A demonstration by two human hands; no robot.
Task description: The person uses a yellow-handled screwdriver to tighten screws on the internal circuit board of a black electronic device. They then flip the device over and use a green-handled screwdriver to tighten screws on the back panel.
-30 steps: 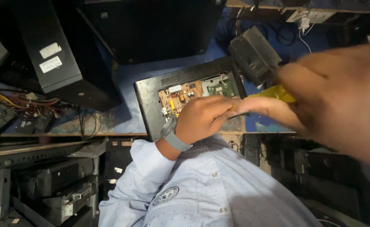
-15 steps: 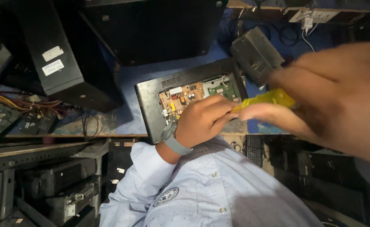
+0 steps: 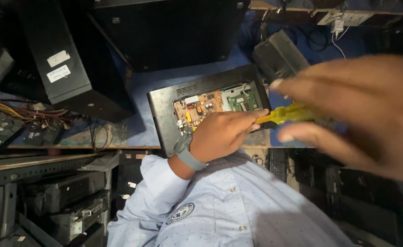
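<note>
A black device casing point(image 3: 164, 110) lies open on the blue bench top, showing a brown circuit board point(image 3: 201, 105) and a green circuit board point(image 3: 242, 98). My left hand point(image 3: 219, 137), with a grey wristband, rests on the casing's right part, and its fingertips close around the front end of a yellow screwdriver point(image 3: 288, 114). My right hand point(image 3: 361, 110) is large and blurred close to the camera. It grips the screwdriver's handle between thumb and fingers. The screwdriver's tip is hidden under my left fingers.
Black computer cases point(image 3: 68, 68) stand at the back left, beside loose coloured wires point(image 3: 9, 110). A dark speaker-like box point(image 3: 279, 55) sits behind the casing. A metal rack point(image 3: 41, 164) with black units is below left. My light blue shirt point(image 3: 229, 210) fills the bottom.
My right hand has drawn back to the right and its fingers have spread, so more of the yellow handle shows. My left hand has stayed on the casing.
</note>
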